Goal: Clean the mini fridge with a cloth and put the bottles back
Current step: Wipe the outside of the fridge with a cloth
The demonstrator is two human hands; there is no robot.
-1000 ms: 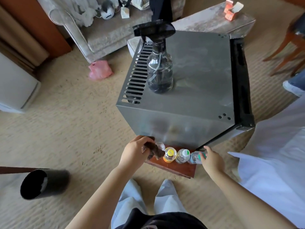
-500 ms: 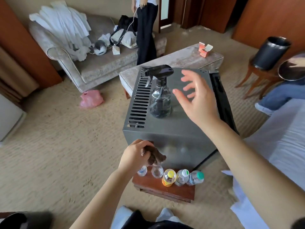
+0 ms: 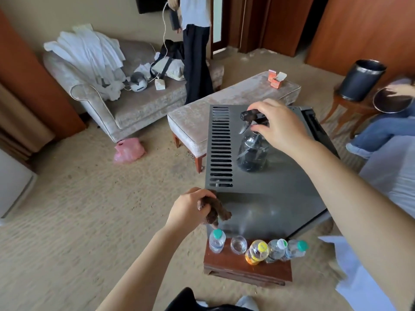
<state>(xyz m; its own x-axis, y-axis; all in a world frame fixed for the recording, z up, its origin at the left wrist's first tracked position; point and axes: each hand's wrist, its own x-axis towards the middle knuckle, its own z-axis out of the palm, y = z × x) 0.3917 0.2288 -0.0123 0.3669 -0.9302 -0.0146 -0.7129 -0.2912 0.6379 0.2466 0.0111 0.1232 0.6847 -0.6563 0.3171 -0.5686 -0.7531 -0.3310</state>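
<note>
We see both arms bare, from the left hand (image 3: 190,212) and the right hand (image 3: 280,124) back to the edge of view, slim and smooth along their length. At the bottom edge we make out a black top (image 3: 188,299), its cloth dark and bunched, and beside it pale grey-blue trousers (image 3: 247,303) over the knees. Of the rest of the clothing we can tell nothing, as it lies out of view.

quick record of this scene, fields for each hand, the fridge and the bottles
left hand: holds the brown cloth at the mini fridge's near left corner
right hand: grips the spray bottle by its head
spray bottle: stands on top of the mini fridge
bottles: four, in a row with a glass on the wooden stand, outside the fridge
</note>
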